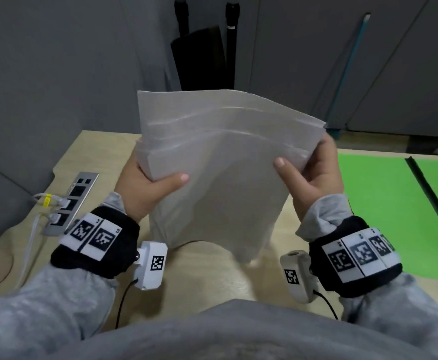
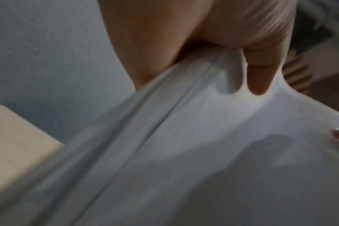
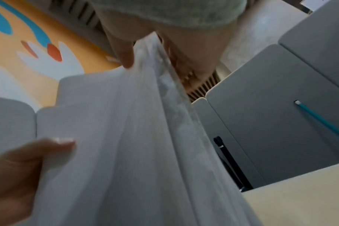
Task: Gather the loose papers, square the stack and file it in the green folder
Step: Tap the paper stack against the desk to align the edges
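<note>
Papers (image 1: 220, 162) held upright above the table (image 1: 101, 152), bottom edge near the wood but contact hard to judge through blur. Left hand (image 1: 145, 188) grips the left edge, thumb across the front sheet, fingers hidden behind. Right hand (image 1: 314, 175) grips the right edge the same way, thumb on the front. Both are clamped on the stack, one at 9 o'clock and one at 3 o'clock of it, likely so the sheets can slide down and level.

Top edges are staggered in several steps, so the stack is not yet square. Sheets bow slightly between the grips.

Folder (image 1: 379, 203) lies open and flat on the table at 3 o'clock of the stack, near the right wrist, probably ready to receive it.

Socket panel (image 1: 69, 203) with plugged cables sits at 9 o'clock.
</note>
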Motion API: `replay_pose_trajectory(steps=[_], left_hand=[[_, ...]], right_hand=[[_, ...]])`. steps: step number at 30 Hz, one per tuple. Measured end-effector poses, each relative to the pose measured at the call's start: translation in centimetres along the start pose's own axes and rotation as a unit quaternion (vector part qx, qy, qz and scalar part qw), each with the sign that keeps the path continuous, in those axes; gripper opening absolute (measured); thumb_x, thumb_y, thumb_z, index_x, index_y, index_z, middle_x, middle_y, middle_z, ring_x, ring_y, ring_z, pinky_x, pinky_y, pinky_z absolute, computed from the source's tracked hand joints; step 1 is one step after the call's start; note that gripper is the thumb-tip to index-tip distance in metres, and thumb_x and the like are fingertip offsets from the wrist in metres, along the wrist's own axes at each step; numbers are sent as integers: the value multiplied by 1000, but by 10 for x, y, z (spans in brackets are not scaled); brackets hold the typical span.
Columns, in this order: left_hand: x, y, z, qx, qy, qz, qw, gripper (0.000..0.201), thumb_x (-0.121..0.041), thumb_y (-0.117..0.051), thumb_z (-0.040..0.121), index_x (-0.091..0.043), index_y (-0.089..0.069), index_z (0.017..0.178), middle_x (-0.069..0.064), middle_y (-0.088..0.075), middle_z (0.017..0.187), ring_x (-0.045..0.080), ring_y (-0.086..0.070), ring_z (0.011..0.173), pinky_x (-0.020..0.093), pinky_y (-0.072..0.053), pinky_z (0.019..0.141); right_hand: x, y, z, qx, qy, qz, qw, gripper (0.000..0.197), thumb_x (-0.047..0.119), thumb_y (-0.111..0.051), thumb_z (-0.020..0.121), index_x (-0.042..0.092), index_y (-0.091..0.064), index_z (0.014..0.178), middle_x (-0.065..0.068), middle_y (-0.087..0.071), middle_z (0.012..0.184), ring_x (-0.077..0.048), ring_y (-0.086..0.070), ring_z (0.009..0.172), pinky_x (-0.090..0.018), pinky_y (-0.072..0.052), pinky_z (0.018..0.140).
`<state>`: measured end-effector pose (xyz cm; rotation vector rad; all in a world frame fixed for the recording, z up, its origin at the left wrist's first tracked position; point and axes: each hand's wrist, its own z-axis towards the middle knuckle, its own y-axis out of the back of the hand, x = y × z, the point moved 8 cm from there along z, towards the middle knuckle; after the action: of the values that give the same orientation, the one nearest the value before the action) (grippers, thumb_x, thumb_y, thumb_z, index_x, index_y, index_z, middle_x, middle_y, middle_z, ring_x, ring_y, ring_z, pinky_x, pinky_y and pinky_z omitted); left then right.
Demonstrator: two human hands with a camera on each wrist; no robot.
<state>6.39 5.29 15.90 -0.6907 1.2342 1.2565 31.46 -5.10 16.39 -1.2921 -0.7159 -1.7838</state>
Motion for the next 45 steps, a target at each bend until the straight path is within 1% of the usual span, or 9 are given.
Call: replay_pose_trajectory(steps=[4,7,16,24,30,33,39,41,45], left_hand=[[20,-6,-6,-6,70,64,996,33,-48,-73,59,-28,-70,85,-16,-72,80,-1,-67,76,38,-57,80],[0,0,-4,-66,29,19,997,7,-30,-74,66,-36,-71,69,-23,-71,67,-7,-65,68,27,-56,71],[-61,-11,-7,-47,-127,-10,991,38,-16,-70,78,-32,-52,107,-25,-66,90,-5,-61,81,13,-49,69],[-87,-10,-5,-81,-205,72,973,20,-10,-47,95,-17,-64,102,8,-66,100,18,-62,93,28,-47,85],[-65,8,-7,-135,-141,38,980,22,-11,-44,79,-25,-58,71,5,-67,87,21,-63,88,31,-49,81],[-67,-5,-5,-87,-147,-53,984,15,-17,-53,78,-27,-50,88,8,-64,93,31,-62,87,40,-49,81],[-6,-19,-13,37,-29,-16,999,79,-31,-77,58,-34,-40,127,2,-59,113,11,-60,101,20,-50,80],[24,-31,-19,76,80,28,994,59,-30,-78,62,-29,-55,116,-6,-64,103,10,-63,93,17,-50,71],[19,-20,-13,-83,109,40,990,10,-24,-69,83,-25,-64,74,-10,-66,77,-3,-64,65,22,-52,64]], right_hand=[[-15,-1,3,4,-50,-91,995,25,18,-65,81,33,-60,100,17,-66,85,-4,-64,79,-32,-54,77],[13,3,2,-37,12,-69,997,32,16,-64,81,34,-56,106,24,-65,82,6,-60,78,-22,-52,73],[51,-1,0,-40,144,-78,986,52,6,-64,82,17,-41,128,-10,-57,123,-17,-55,116,-47,-44,100],[54,-4,6,-63,189,-135,970,16,8,-56,88,11,-69,98,7,-61,94,-9,-60,94,-16,-45,83],[48,7,7,-105,161,-144,971,13,17,-57,87,26,-62,95,11,-61,88,-9,-59,82,-29,-50,74],[49,-3,5,-71,149,-94,982,31,19,-63,84,21,-53,113,2,-66,98,-13,-64,91,-30,-53,72],[-18,-3,2,-12,-91,-115,989,60,41,-76,68,36,-46,119,6,-65,105,-19,-63,101,-32,-53,83],[-38,-14,-4,65,-173,-156,970,34,34,-73,75,27,-55,103,4,-64,90,-22,-63,93,-26,-46,73],[-25,-13,-4,22,-140,-137,980,17,36,-66,81,20,-61,86,-1,-64,78,-17,-59,70,-19,-46,59]])
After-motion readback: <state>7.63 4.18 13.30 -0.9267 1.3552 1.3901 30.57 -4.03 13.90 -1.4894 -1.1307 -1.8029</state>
